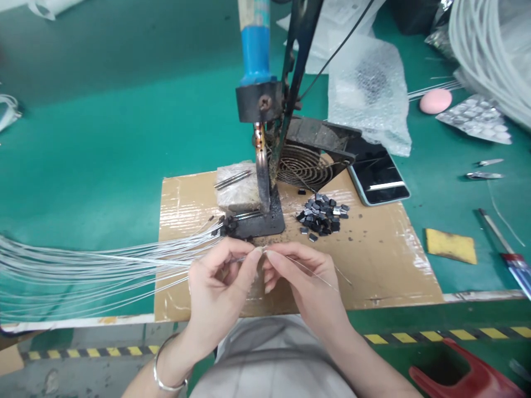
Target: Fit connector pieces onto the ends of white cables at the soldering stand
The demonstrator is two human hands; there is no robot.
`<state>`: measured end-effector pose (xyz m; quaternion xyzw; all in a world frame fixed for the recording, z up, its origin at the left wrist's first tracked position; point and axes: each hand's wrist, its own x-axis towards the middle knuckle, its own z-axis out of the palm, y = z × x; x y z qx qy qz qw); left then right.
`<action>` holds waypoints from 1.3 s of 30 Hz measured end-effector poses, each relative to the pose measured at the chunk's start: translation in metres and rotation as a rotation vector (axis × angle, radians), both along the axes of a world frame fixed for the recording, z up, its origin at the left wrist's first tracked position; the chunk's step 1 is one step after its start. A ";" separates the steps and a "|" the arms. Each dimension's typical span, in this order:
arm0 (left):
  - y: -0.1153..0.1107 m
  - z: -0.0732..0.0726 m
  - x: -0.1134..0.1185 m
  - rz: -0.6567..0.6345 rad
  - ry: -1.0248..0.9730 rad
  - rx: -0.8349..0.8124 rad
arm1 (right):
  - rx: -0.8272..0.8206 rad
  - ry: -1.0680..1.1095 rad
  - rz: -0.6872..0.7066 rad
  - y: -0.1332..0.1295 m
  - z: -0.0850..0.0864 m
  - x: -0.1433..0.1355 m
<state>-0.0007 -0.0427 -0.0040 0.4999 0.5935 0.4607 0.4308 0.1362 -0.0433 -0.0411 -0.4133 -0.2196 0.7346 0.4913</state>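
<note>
My left hand and my right hand meet fingertip to fingertip over the cardboard sheet. Each pinches a thin wire, whose free ends trail to the right past my right hand. What lies right between the thumbs is too small to make out. Just beyond my fingers, a soldering iron with a blue handle hangs tip down in a stand. A bundle of pale wires runs in from the left, its ends carrying small black pieces. To the right lies a pile of small black parts.
Behind the iron's tip rest a wrapped block and a round-grilled fan. A phone, a yellow sponge, a pink egg-shaped object, bubble wrap and a screwdriver lie rightward. A red stool stands below.
</note>
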 end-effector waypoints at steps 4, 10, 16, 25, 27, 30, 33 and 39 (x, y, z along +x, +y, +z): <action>0.001 0.003 0.001 -0.016 -0.009 0.043 | 0.005 -0.007 -0.001 0.000 0.001 -0.001; 0.000 0.001 0.000 -0.024 0.029 0.058 | 0.011 0.013 0.003 -0.001 0.001 0.000; -0.002 -0.002 0.000 -0.007 0.100 0.069 | -0.027 0.020 0.015 0.001 0.002 0.002; -0.005 -0.004 -0.003 -0.040 0.147 0.040 | -0.091 0.100 0.085 0.009 0.005 0.011; -0.006 -0.006 -0.003 -0.025 0.148 0.050 | -0.084 0.090 0.079 0.009 0.004 0.011; -0.007 -0.010 -0.001 -0.007 0.179 0.076 | -0.084 0.077 0.068 0.008 0.003 0.009; -0.008 -0.013 0.000 -0.007 0.245 0.125 | -0.098 0.082 0.058 0.007 0.003 0.007; -0.008 -0.017 0.004 -0.004 0.356 0.237 | -0.138 0.138 -0.013 0.004 0.006 0.000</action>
